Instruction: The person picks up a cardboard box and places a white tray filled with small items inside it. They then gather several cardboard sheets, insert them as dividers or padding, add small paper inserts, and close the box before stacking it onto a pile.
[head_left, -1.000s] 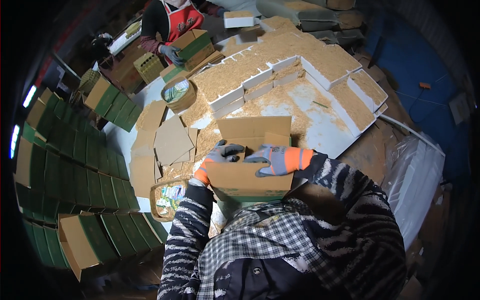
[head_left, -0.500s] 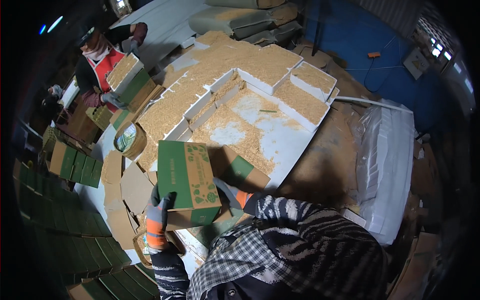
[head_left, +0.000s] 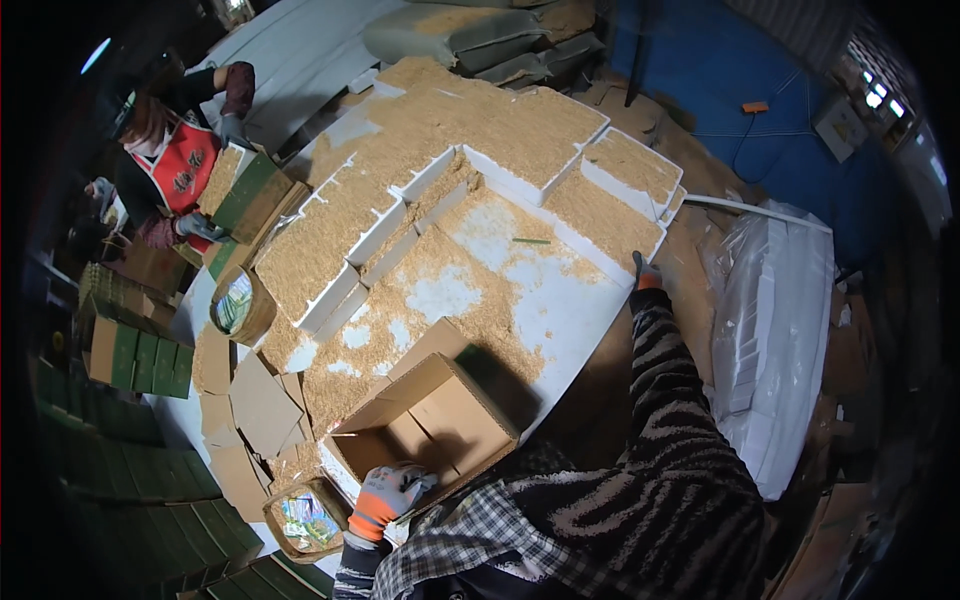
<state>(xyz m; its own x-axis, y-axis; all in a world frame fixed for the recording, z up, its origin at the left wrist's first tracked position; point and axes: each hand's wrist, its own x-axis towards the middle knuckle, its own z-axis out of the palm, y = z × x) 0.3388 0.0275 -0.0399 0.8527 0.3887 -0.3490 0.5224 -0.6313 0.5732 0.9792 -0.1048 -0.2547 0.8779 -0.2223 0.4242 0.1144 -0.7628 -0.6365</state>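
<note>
Open cardboard box sits lower centre, interior empty. Gloved left hand grips its near rim. Right hand, centre right, mostly hidden; grip indeterminate.

You have one open cardboard box in front of you, and two gloved hands of your own: the left hand and the right hand. Count two rolls of tape, one roll by the trays and another roll at the near edge. One other person works at the far side, holding one green box. One green-faced stack of flat cartons lies left.
</note>
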